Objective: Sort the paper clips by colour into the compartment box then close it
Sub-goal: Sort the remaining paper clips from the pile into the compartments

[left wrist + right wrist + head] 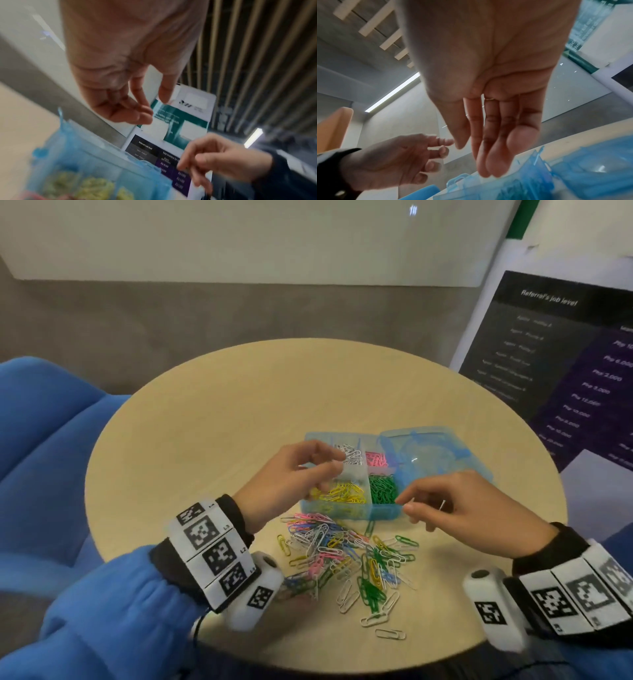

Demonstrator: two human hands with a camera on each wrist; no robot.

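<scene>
A clear blue compartment box (342,510) stands on the round table with its lid (435,453) open to the right. It holds white (351,453), pink (375,459), yellow (339,493) and green (383,489) clips in separate compartments. A mixed pile of paper clips (346,556) lies in front of it. My left hand (337,465) (155,104) hovers over the box near the white compartment, fingers loosely curled and holding nothing. My right hand (406,505) (469,159) is at the box's front right corner. A thin white clip (412,501) shows between its thumb and forefinger.
The light wooden table (222,422) is bare behind and left of the box. A blue upholstered chair (44,440) stands at the left. A dark poster board (565,364) leans at the right, past the table's edge. Single clips lie near the front edge (390,634).
</scene>
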